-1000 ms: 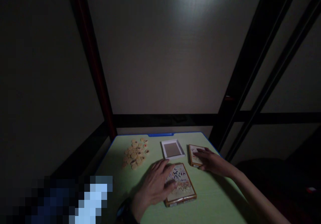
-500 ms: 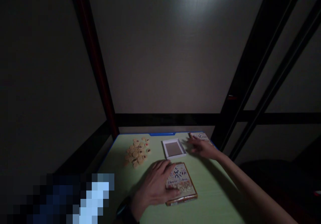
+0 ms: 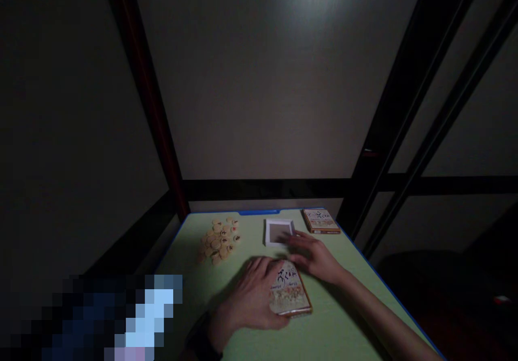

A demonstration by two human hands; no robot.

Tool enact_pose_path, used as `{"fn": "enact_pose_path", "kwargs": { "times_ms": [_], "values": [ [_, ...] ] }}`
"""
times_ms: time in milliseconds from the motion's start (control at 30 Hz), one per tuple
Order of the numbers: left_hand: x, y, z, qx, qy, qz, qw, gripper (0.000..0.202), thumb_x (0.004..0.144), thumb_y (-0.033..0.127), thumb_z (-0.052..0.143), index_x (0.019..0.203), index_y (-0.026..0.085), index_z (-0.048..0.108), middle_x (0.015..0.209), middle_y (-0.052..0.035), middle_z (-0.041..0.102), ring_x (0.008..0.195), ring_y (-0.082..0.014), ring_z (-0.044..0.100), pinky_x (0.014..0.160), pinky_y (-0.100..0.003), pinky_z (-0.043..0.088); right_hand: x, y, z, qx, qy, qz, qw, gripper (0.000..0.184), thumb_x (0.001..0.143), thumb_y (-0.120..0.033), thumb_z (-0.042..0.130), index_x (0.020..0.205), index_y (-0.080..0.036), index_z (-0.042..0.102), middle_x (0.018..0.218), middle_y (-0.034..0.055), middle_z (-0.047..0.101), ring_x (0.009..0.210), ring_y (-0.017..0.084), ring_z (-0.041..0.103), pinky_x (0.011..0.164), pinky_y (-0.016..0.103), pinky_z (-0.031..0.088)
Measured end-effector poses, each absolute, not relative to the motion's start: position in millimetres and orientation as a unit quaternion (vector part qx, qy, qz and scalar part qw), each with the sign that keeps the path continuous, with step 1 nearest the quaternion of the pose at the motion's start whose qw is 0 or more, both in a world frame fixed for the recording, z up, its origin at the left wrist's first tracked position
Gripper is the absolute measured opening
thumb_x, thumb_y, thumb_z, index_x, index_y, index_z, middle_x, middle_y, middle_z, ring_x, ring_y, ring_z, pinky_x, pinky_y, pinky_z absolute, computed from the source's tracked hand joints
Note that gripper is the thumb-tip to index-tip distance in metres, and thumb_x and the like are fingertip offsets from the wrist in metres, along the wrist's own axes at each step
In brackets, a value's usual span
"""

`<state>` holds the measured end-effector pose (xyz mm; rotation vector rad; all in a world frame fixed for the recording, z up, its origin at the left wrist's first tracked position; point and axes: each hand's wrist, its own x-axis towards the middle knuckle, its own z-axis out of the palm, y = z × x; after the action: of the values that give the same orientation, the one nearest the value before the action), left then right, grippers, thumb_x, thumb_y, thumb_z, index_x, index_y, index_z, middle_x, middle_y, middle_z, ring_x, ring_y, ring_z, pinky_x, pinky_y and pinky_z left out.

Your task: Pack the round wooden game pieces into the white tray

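Note:
My left hand point(image 3: 251, 296) lies flat on the left half of a printed orange-edged box point(image 3: 292, 292) on the green table, fingers stretched out. My right hand point(image 3: 313, 254) hovers low just past that box's far edge, fingers spread and reaching toward a shallow white tray point(image 3: 278, 232); nothing shows in it. A second printed orange-edged box point(image 3: 321, 220) lies at the table's far right corner, apart from both hands.
A heap of several round pale game pieces point(image 3: 218, 239) with red and black marks lies at the far left of the green table point(image 3: 343, 318). A dark red post and black frame bars rise behind the table. The room is dim.
My right hand slid the second box to the far right corner, let go of it, and came back toward the white tray. My left hand stayed on the near box.

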<state>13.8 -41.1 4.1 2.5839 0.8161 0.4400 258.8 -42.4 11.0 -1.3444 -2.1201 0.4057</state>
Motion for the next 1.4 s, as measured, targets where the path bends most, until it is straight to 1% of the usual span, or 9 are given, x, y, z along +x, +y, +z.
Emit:
{"fn": "enact_pose_path", "kwargs": {
  "times_ms": [167, 267, 400, 533, 667, 800, 933, 1167, 1400],
  "values": [
    [13, -42, 10, 0.911, 0.287, 0.18, 0.234, 0.092, 0.052, 0.043, 0.083, 0.136, 0.027, 0.048, 0.128, -0.0091, 0.053, 0.117, -0.0323, 0.049, 0.105, -0.046, 0.041, 253, -79, 16, -0.45, -0.807, 0.328, 0.195, 0.112, 0.06, -0.05, 0.088, 0.154, -0.022, 0.035, 0.161, 0.0189, 0.026, 0.147, 0.04, 0.024, 0.118, 0.057, 0.023],
    [13, -42, 12, 0.908, 0.282, 0.191, 0.243, 0.088, 0.053, 0.047, 0.084, 0.132, 0.025, 0.052, 0.128, -0.0103, 0.054, 0.117, -0.0334, 0.05, 0.105, -0.048, 0.042, 247, -87, 11, -0.484, -0.8, 0.321, 0.151, 0.125, 0.052, -0.046, 0.091, 0.157, -0.021, 0.026, 0.164, 0.0211, 0.013, 0.15, 0.042, 0.011, 0.12, 0.058, 0.018],
    [6, -35, 9, 0.904, 0.268, 0.194, 0.27, 0.1, 0.057, 0.058, 0.082, 0.143, 0.023, 0.044, 0.149, -0.0143, 0.043, 0.134, -0.0384, 0.039, 0.115, -0.054, 0.032, 242, -89, 21, -0.473, -0.805, 0.307, 0.183, 0.121, 0.054, -0.037, 0.09, 0.157, -0.022, 0.028, 0.161, 0.0191, 0.024, 0.148, 0.04, 0.021, 0.12, 0.053, 0.022],
    [-3, -31, 7, 0.88, 0.25, 0.267, 0.304, 0.078, 0.086, 0.058, 0.057, 0.151, 0.023, 0.034, 0.162, -0.0116, 0.024, 0.147, -0.0345, 0.025, 0.121, -0.052, 0.023, 254, -96, 43, -0.44, -0.796, 0.315, 0.272, 0.111, 0.058, -0.036, 0.088, 0.154, -0.024, 0.034, 0.154, 0.015, 0.037, 0.141, 0.036, 0.036, 0.118, 0.051, 0.027],
    [-5, -30, 3, 0.86, 0.274, 0.304, 0.306, 0.072, 0.093, 0.054, 0.047, 0.155, 0.025, 0.024, 0.163, -0.0102, 0.024, 0.148, -0.0311, 0.024, 0.121, -0.05, 0.023, 291, -105, 40, -0.499, -0.73, 0.312, 0.348, 0.102, 0.065, -0.042, 0.084, 0.153, -0.022, 0.036, 0.155, 0.0146, 0.038, 0.141, 0.035, 0.037, 0.116, 0.051, 0.032],
    [-3, -28, -3, 0.887, 0.288, 0.227, 0.279, 0.083, 0.089, 0.06, 0.053, 0.156, 0.022, 0.022, 0.159, -0.0147, 0.031, 0.145, -0.0333, 0.03, 0.119, -0.053, 0.027, 329, -105, 8, -0.649, -0.642, 0.156, 0.376, 0.094, 0.067, -0.052, 0.078, 0.148, -0.02, 0.041, 0.147, 0.0167, 0.046, 0.132, 0.035, 0.047, 0.111, 0.05, 0.038],
    [2, -30, 1, 0.908, 0.305, 0.16, 0.24, 0.098, 0.074, 0.067, 0.067, 0.152, 0.019, 0.032, 0.152, -0.0178, 0.04, 0.138, -0.0363, 0.038, 0.116, -0.052, 0.032, 337, -100, -17, -0.792, -0.537, -0.051, 0.286, 0.09, 0.073, -0.064, 0.066, 0.145, -0.015, 0.043, 0.132, 0.0219, 0.054, 0.121, 0.041, 0.053, 0.099, 0.055, 0.045],
    [9, -41, 9, 0.919, 0.314, 0.125, 0.203, 0.112, 0.055, 0.07, 0.078, 0.147, 0.021, 0.039, 0.143, -0.0156, 0.049, 0.13, -0.0372, 0.044, 0.113, -0.052, 0.034, 325, -98, -29, -0.825, -0.539, -0.103, 0.136, 0.074, 0.087, -0.069, 0.046, 0.143, -0.02, 0.046, 0.129, 0.0216, 0.057, 0.115, 0.041, 0.057, 0.085, 0.053, 0.05],
    [8, -42, 1, 0.921, 0.309, 0.127, 0.199, 0.11, 0.051, 0.056, 0.083, 0.146, 0.022, 0.038, 0.142, -0.0127, 0.049, 0.129, -0.0353, 0.044, 0.114, -0.048, 0.032, 312, -105, -21, -0.764, -0.577, -0.124, 0.26, 0.07, 0.086, -0.066, 0.047, 0.132, -0.015, 0.057, 0.144, 0.0231, 0.048, 0.136, 0.043, 0.04, 0.103, 0.061, 0.041]
  ]
}}
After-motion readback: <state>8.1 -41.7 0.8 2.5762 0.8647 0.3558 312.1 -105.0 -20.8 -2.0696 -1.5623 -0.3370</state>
